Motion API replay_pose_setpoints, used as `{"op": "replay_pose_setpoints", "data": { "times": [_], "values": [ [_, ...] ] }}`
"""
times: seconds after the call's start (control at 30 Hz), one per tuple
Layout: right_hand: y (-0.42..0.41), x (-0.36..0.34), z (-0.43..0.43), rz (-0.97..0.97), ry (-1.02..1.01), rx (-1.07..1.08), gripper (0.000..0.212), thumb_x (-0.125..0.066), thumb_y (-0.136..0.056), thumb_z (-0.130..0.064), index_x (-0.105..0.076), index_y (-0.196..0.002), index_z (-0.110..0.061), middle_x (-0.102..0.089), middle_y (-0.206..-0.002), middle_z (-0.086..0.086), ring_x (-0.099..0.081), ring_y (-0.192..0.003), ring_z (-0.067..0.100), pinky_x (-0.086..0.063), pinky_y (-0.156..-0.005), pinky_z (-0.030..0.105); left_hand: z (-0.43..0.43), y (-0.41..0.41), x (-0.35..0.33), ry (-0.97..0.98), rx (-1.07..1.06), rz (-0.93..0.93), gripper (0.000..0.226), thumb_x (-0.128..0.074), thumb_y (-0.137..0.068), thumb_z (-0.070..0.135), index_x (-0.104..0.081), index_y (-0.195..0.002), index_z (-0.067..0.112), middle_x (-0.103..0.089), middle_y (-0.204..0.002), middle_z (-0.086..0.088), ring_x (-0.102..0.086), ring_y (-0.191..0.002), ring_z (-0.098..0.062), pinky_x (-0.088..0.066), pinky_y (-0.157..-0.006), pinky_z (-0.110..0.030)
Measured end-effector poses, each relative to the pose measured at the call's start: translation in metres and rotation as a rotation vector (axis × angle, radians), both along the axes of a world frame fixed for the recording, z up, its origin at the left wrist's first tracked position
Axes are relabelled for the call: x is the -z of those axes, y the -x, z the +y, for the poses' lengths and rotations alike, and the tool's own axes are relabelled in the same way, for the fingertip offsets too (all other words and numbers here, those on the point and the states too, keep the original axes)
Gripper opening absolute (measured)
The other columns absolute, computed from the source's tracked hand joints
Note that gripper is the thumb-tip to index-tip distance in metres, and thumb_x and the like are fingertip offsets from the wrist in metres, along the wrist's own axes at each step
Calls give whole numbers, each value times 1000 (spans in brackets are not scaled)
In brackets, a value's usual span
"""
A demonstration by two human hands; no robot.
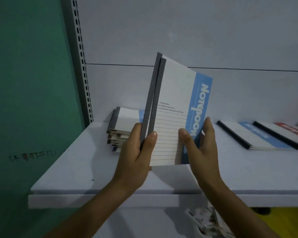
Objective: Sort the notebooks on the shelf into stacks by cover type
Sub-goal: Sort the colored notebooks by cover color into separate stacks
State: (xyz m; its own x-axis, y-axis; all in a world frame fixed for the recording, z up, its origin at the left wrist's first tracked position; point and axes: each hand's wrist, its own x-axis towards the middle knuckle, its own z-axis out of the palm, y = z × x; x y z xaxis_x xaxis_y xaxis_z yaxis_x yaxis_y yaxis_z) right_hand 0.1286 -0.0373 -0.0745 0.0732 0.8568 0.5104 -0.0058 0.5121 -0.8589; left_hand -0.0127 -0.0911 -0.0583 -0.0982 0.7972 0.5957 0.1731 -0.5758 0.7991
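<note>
blue notebooks (175, 107) upright, spines in left grip (136, 155)

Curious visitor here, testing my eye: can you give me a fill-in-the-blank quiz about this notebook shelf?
1. The left hand grips two upright notebooks by their ___ spines.
2. The front cover's blue band reads ___.
3. The stack of notebooks sits on the shelf to the ___ of the held pair.
4. The flat notebooks on the right have ___ spines.

Missing words: grey; Notebook; left; black.
</note>
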Motion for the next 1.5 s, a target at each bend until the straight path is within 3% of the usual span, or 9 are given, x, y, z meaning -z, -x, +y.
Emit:
{"op": "replay_pose_setpoints", "data": {
  "times": [0.17,0.23,0.37,0.53,0.77,0.97,1.1,1.33,1.5],
  "values": [
    [-84,3,-5,218,349,-18,14,-59,-88,-36,-63,-98,-27,-73,-91,-5,-64,-100,26,-48,-94,53,7,-67,-2,-5,28,147,13,-41,-93,47,-50,-100,52,-66,-96,-2,-63,-85,-26,-55,-56,-34],
    [-120,4,-13,256,363,64,10,-58,-90,-34,-63,-98,-28,-73,-87,-6,-66,-96,24,-51,-90,50,5,-102,-5,69,100,168,11,-45,-89,45,-48,-95,54,-64,-90,-6,-59,-81,-36,-52,-48,-38],
    [-190,4,-31,323,369,198,12,-55,-93,-34,-61,-97,-25,-72,-86,-5,-66,-88,20,-53,-71,37,0,-168,-3,135,239,226,25,-51,-93,35,-50,-117,31,-68,-102,17,-65,-71,-24,-56,-52,-34],
    [-275,8,-53,347,416,271,14,-54,-95,-34,-61,-93,-23,-71,-91,0,-64,-90,25,-53,-81,45,-14,-242,-1,369,376,222,25,-40,-100,33,-47,-123,29,-69,-106,5,-70,-63,-28,-53,-51,-27],
    [-365,33,-71,347,501,302,24,-49,-98,-33,-59,-83,-17,-67,-98,9,-62,-90,26,-48,-82,43,-33,-318,12,405,465,364,35,-42,-100,17,-41,-115,49,-61,-118,16,-64,-101,-9,-58,-71,-24],
    [-397,42,-87,327,507,313,25,-49,-98,-34,-55,-83,-15,-66,-85,4,-62,-85,27,-48,-80,47,-39,-357,23,310,284,419,26,-49,-98,25,-48,-122,32,-61,-116,20,-58,-107,-1,-50,-91,-25],
    [-398,42,-87,304,518,301,26,-48,-98,-36,-53,-84,-15,-68,-88,5,-63,-86,28,-50,-83,50,-26,-365,18,299,204,288,20,-53,-96,27,-54,-115,27,-66,-106,15,-63,-96,0,-53,-84,-24],
    [-393,36,-64,150,481,195,14,-48,-98,-23,-62,-98,-22,-70,-91,-3,-66,-83,19,-53,-71,38,20,-333,16,268,67,465,16,-57,-94,23,-70,-102,24,-70,-87,13,-62,-76,4,-45,-70,-14],
    [-382,16,-16,-19,442,169,16,-49,-98,-26,-62,-103,-20,-71,-92,0,-67,-79,18,-51,-62,29,64,-316,5,335,10,451,41,-57,-94,24,-39,-128,34,-65,-87,3,-61,-84,-8,-48,-78,-21]
  ]
}}
